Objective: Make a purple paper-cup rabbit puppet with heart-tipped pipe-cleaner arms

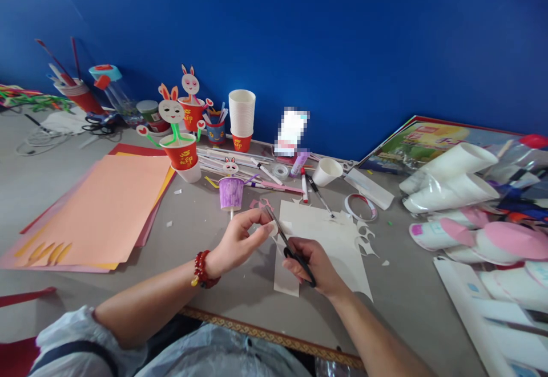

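Note:
My left hand, with red beads at the wrist, pinches a small white paper piece between thumb and fingertips. My right hand is closed around the black handles of a pair of scissors. The scissor blades point up and left, right beside the paper piece. Beneath my right hand lies white paper on the table, with cut-out scraps at its right edge. A small purple cup figure with a rabbit face stands just beyond my left hand.
Coloured paper sheets lie stacked at left. Rabbit cups and a stack of paper cups stand behind. Pens, a tape roll and a white cup sit at the middle back. Wrapped cups and pink-and-white pieces crowd the right.

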A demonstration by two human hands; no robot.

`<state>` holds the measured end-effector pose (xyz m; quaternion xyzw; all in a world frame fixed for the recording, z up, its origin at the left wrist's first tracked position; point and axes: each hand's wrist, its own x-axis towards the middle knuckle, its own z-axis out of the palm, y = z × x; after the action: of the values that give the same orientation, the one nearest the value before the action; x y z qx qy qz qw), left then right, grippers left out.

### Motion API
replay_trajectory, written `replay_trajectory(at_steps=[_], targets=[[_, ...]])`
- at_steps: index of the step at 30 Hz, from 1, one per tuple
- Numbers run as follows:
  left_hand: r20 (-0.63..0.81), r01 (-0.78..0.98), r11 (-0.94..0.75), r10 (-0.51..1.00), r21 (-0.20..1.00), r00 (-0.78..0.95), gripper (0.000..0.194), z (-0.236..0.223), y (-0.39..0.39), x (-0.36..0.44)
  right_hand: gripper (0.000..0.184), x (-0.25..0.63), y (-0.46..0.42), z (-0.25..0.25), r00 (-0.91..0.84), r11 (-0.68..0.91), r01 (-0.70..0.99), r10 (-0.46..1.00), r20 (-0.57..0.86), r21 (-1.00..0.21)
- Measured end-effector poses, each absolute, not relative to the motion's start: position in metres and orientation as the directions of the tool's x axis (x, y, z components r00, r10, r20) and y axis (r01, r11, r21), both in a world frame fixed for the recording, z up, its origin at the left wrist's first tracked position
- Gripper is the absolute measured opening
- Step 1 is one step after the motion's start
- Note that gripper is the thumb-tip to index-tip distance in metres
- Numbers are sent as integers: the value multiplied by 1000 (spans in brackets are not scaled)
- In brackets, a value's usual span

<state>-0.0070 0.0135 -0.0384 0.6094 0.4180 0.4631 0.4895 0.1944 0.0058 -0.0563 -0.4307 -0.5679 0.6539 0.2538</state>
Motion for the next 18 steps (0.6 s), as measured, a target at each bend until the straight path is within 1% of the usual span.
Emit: replay_trajectory(at_steps=[5, 10, 13, 18], targets=[[173, 40, -186, 958, 982, 229, 30, -37, 14, -7, 60, 194, 6, -57, -488, -234, 146, 828, -276, -961], [251, 57, -271, 939, 961, 233, 27, -37, 14, -5, 59, 194, 5, -59, -479, -225, 159, 834, -275, -961], [231, 59, -251, 943, 966, 238, 28, -39, 13, -4, 59, 194, 5, -59, -483, -213, 164, 834, -267, -963], [223, 57, -243, 946, 968, 236, 27, -41, 13, -4, 61, 191, 4, -59, -502, -254, 149, 813, -295, -956]])
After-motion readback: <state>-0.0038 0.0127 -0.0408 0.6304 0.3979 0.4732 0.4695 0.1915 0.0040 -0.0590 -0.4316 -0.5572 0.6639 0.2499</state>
